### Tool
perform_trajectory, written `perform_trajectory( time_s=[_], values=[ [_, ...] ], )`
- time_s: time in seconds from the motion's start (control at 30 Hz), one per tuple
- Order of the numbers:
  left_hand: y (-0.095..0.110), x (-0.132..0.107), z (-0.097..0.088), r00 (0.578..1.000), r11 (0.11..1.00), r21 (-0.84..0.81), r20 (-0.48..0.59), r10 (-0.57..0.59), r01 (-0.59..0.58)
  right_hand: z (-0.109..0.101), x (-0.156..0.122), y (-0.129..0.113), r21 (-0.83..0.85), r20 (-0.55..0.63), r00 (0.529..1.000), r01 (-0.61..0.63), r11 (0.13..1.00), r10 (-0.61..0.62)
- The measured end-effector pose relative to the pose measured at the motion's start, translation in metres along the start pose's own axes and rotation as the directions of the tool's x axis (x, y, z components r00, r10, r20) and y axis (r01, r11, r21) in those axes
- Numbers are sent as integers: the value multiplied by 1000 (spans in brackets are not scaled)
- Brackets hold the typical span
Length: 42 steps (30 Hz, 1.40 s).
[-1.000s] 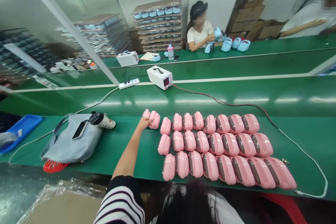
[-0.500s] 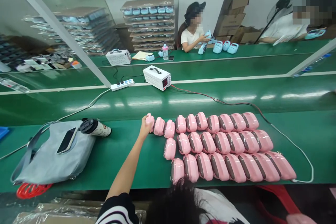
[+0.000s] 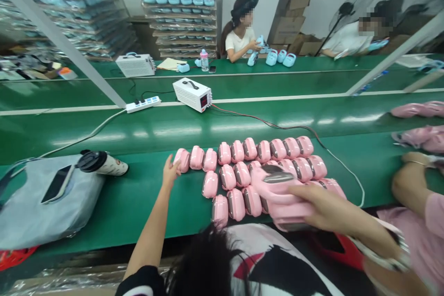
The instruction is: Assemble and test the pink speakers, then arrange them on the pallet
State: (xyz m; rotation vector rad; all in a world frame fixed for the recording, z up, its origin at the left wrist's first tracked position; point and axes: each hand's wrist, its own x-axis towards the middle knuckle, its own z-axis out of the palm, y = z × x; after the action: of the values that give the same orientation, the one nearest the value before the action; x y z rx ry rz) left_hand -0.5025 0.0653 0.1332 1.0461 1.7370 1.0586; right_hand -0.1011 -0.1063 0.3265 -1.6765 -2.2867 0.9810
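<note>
My left hand [image 3: 171, 172] is at the left end of the back row, its fingers apart beside the end pink plastic unit [image 3: 182, 160]. The fingertips are at or close to that unit's left side; whether they touch it I cannot tell. Closer to the camera, my right hand [image 3: 312, 201], with a white band on the wrist, grips a raised pink plastic unit [image 3: 274, 187] that has a loop handle and a dark glossy panel. This unit hides part of the rows behind it. More glossy pink units [image 3: 236, 204] stand in three rows on the green bench [image 3: 145, 203].
A grey bag [image 3: 69, 203] with a phone [image 3: 57, 184] and a patterned cup [image 3: 104, 164] lies left. Behind stand a white power supply [image 3: 192, 95] and power strip [image 3: 143, 104]; a cable [image 3: 347, 171] loops right. A co-worker's arm [image 3: 411, 185] is at right.
My left hand's fingers have come off the end pink unit, which stays in the row. My right hand has come into view from the right with a pink unit. The view has shifted rightward.
</note>
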Motion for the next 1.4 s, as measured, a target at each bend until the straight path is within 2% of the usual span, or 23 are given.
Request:
perform_trajectory(
  time_s=[0.07,0.1,0.17,0.2,0.23,0.27,0.3,0.37,0.43,0.53,0.57,0.6,0.63,0.67,0.7,0.73,0.77,0.83,0.97,1.07,1.17,1.27,1.4],
  values=[
    [22,-23,-5,997,997,43,-31,69,-68,-5,28,-16,-44,139,983,126,991,-119],
    [36,-39,-9,993,991,58,-4,119,-119,-5,47,-25,-73,198,962,207,975,-190],
    [68,-77,-16,956,964,71,166,242,-256,0,87,-40,-137,293,897,381,914,-330],
    [84,-96,-20,867,922,80,379,323,-379,5,107,-48,-164,335,857,463,871,-393],
    [97,-114,-23,774,878,98,525,355,-469,11,126,-56,-183,376,811,539,822,-448],
    [107,-129,-26,731,845,142,587,348,-516,18,143,-64,-190,413,764,605,773,-496],
    [113,-142,-30,708,820,189,628,323,-541,26,158,-72,-184,445,717,659,729,-536],
    [110,-157,-37,761,808,287,587,277,-515,41,184,-88,-144,493,638,730,668,-592],
    [92,-162,-44,813,813,321,508,285,-485,55,204,-104,-100,526,583,766,635,-619],
    [52,-161,-51,893,865,281,306,330,-416,72,225,-119,-11,514,548,774,633,-660],
    [39,-159,-52,925,901,238,211,317,-363,77,232,-120,74,457,580,730,679,-674],
    [25,-157,-53,953,937,180,101,286,-301,82,238,-121,187,370,651,647,739,-663],
    [13,-154,-54,970,964,115,-11,243,-240,87,243,-119,312,270,746,530,789,-608],
    [0,-151,-54,974,980,55,-113,197,-192,92,248,-117,423,184,840,402,812,-511],
    [-11,-148,-55,967,987,9,-198,157,-159,98,253,-114,506,121,913,282,815,-390],
    [-21,-144,-55,956,990,-19,-263,128,-138,105,256,-110,558,85,958,183,809,-275],
    [-30,-141,-55,946,992,-35,-305,108,-125,114,259,-107,588,71,980,108,801,-184],
    [-46,-135,-54,939,993,-47,-333,89,-111,134,261,-103,653,94,994,-20,757,-55],
    [-63,-124,-48,947,994,-60,-312,72,-95,182,258,-107,798,192,974,-226,558,120],
    [-71,-118,-42,963,995,-51,-261,66,-83,211,255,-110,858,240,947,-309,410,211],
    [-79,-110,-37,976,997,-52,-213,42,-54,233,252,-105,888,252,927,-336,313,278],
    [-87,-97,-34,984,997,-71,-179,17,-30,247,251,-95,899,229,916,-329,290,328],
    [-97,-78,-32,991,993,-118,-132,-6,-9,257,251,-86,896,138,925,-269,354,353]
  ],
)
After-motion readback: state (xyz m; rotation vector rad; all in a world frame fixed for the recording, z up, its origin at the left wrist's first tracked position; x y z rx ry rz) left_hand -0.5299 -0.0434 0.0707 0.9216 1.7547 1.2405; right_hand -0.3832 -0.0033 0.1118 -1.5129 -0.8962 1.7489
